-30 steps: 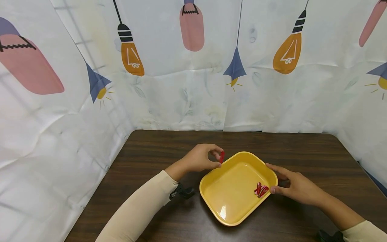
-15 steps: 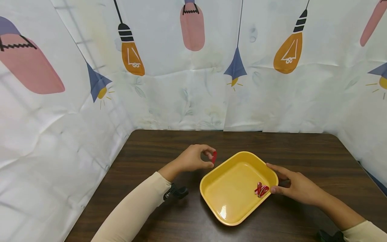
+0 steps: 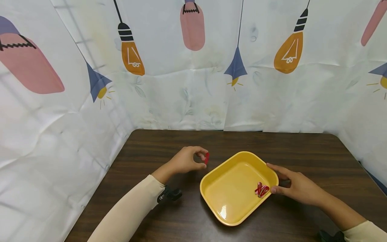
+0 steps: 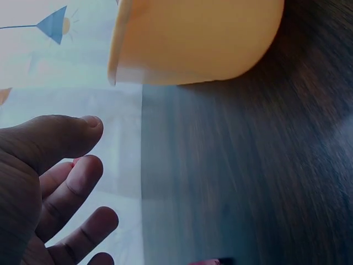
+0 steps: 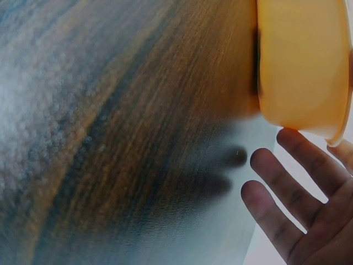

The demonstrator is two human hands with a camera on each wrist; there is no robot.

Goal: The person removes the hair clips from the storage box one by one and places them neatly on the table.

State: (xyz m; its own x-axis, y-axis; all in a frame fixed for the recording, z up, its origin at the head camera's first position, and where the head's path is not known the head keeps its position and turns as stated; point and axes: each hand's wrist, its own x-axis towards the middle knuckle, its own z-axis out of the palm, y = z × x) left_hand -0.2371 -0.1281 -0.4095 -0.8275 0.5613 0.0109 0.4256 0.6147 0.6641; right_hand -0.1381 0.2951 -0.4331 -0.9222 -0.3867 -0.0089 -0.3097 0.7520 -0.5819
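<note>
In the head view my left hand [image 3: 185, 160] pinches a small red hair clip [image 3: 207, 158] between thumb and fingertips, above the table left of the yellow tray [image 3: 211, 196]. Only a speck of red shows by the fingers in the left wrist view, with the tray's wall [image 4: 204, 38] beyond them. Several red and pinkish clips [image 3: 261, 190] lie heaped in the tray's right corner. My right hand [image 3: 297, 186] spans that end of the tray, index fingertip and thumb touching its rim. Its fingers look straight and spread in the right wrist view, one against the wall.
A dark wood-grain table [image 3: 163, 141] carries the tray. White curtains [image 3: 181, 94] with lamp prints hang behind it and at both sides. At the bottom of the left wrist view, a reddish thing [image 4: 207, 262] is cut off by the frame edge.
My left hand has moved left, away from over the tray's upper-left rim, carrying the pinched hair clip with it. The right hand, the tray and the heaped clips have stayed put.
</note>
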